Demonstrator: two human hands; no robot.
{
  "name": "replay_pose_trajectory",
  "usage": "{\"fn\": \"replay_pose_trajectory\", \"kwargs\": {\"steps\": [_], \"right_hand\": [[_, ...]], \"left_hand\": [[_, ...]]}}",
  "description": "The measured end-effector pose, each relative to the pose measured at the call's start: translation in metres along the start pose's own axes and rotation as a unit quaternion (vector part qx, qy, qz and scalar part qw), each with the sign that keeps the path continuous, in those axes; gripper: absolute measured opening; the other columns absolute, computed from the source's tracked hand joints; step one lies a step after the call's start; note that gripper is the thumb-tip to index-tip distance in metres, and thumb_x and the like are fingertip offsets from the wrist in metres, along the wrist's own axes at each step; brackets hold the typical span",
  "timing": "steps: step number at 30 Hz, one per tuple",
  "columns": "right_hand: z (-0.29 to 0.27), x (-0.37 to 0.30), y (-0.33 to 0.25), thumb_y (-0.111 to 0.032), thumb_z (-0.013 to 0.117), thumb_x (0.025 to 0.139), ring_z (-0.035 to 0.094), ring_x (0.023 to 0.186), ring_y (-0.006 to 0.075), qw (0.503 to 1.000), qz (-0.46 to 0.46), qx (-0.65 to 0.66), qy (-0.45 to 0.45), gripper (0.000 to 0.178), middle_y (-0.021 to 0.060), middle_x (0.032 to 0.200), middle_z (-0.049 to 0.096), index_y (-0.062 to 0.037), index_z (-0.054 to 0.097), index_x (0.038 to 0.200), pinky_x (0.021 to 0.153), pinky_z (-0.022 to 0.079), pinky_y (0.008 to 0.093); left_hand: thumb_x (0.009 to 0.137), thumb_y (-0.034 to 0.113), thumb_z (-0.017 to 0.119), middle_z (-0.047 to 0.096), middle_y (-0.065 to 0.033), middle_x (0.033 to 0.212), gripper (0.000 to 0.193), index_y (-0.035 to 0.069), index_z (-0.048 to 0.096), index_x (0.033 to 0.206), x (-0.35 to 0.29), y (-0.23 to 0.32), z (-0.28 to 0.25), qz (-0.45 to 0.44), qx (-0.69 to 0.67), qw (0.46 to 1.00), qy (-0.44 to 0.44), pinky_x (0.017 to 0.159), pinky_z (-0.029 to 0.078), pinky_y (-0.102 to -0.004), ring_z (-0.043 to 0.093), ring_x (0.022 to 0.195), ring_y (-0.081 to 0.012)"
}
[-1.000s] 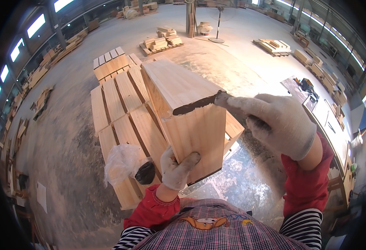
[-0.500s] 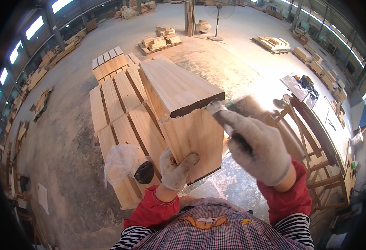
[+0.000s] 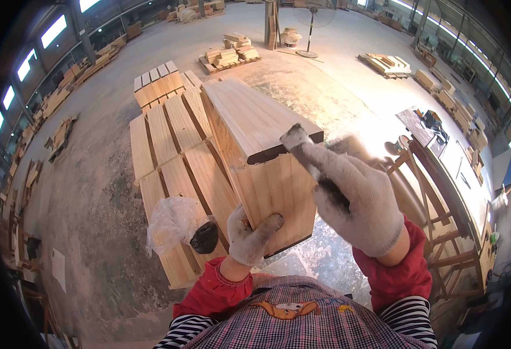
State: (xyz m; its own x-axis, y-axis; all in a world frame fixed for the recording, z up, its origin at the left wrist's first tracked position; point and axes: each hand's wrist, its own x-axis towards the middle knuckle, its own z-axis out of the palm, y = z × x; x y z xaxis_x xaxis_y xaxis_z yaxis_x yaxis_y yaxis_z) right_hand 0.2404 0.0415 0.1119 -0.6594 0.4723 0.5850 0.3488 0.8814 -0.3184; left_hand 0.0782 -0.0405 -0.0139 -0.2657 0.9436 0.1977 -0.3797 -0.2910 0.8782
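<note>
Both hands are busy and both are in whitish knit gloves. The left hand (image 3: 250, 239) has a grip on the near end of a pale wooden box (image 3: 281, 192), thumb pressed against the end face and fingers round the left edge. The right hand (image 3: 357, 200) is closed around a putty knife (image 3: 296, 138), index finger stretched out toward the blade.

Biggest thing in view is the scuffed concrete floor (image 3: 104, 244), which runs way back. On it there's a long block of slatted wooden pieces (image 3: 182, 128), lined up with dark gaps between them. Off to the right is a workbench (image 3: 467, 195) with tools on it.

The box itself sits front and center, just right of the slatted pieces, long top running away from the person. Can't tell what it's resting on. Next down, a crumpled clear plastic bag (image 3: 173, 224) lies on the slatted pieces, with a black lump (image 3: 203, 237) at its right side.

The knife blade overlaps the dark strip (image 3: 267, 153) along the box's near top edge, toward the right end.
</note>
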Motion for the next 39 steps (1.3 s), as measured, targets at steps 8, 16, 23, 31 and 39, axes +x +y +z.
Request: {"fn": "replay_pose_trajectory", "kwargs": {"steps": [8, 16, 23, 31, 39], "right_hand": [[-0.009, 0.011, -0.021, -0.008, 0.064, 0.076, 0.057, 0.054, 0.0198, 0.984, -0.078, -0.091, -0.129, 0.054, 0.0049, 0.067, 0.054, -0.013, 0.052, 0.129, 0.046, 0.045, 0.0314], [-0.037, 0.021, -0.001, -0.006, 0.063, 0.075, 0.06, 0.062, 0.0185, 0.961, -0.074, -0.202, -0.172, 0.053, 0.0042, 0.072, 0.059, -0.0153, 0.054, 0.127, 0.054, 0.049, 0.0303], [-0.071, 0.014, 0.029, -0.007, 0.056, 0.082, 0.065, 0.067, 0.0233, 0.96, 0.057, -0.23, -0.147, 0.037, 0.0115, 0.08, 0.065, -0.0092, 0.06, 0.118, 0.062, 0.052, 0.0324], [-0.022, -0.021, 0.006, 0.005, 0.054, 0.078, 0.059, 0.058, 0.0131, 0.997, 0.029, 0.01, -0.074, 0.051, 0.0058, 0.07, 0.06, -0.0043, 0.053, 0.128, 0.053, 0.05, 0.027], [0.016, -0.014, -0.036, 0.0, 0.059, 0.076, 0.062, 0.061, 0.0266, 0.992, 0.083, 0.071, -0.066, 0.054, 0.0148, 0.08, 0.061, -0.0044, 0.05, 0.129, 0.056, 0.051, 0.0337]], "left_hand": [[0.083, 0.006, 0.064, 0.063, -0.0041, 0.096, 0.03, -0.004, 0.057, 0.111, 0.001, -0.011, -0.007, 0.005, 0.008, 1.0, -0.01, 0.07, 0.047, -0.0229, 0.058, 0.083, -0.01], [0.082, 0.007, 0.064, 0.063, -0.0061, 0.1, 0.033, -0.004, 0.057, 0.112, 0.0, -0.004, -0.003, -0.017, 0.024, 0.999, 0.019, 0.074, 0.047, -0.0232, 0.059, 0.085, -0.0112], [0.081, 0.006, 0.065, 0.064, -0.0066, 0.102, 0.032, -0.004, 0.057, 0.111, 0.001, -0.005, -0.001, -0.002, 0.018, 0.999, 0.039, 0.077, 0.048, -0.0242, 0.06, 0.088, -0.0128], [0.082, 0.004, 0.065, 0.064, -0.0058, 0.097, 0.029, -0.004, 0.058, 0.108, 0.002, -0.012, -0.004, 0.009, 0.036, 0.999, 0.014, 0.074, 0.048, -0.023, 0.06, 0.085, -0.0114], [0.084, 0.004, 0.063, 0.062, -0.0038, 0.089, 0.022, -0.003, 0.058, 0.104, 0.003, -0.017, -0.004, 0.029, 0.019, 0.999, 0.007, 0.067, 0.046, -0.0221, 0.057, 0.076, -0.0085]]}}
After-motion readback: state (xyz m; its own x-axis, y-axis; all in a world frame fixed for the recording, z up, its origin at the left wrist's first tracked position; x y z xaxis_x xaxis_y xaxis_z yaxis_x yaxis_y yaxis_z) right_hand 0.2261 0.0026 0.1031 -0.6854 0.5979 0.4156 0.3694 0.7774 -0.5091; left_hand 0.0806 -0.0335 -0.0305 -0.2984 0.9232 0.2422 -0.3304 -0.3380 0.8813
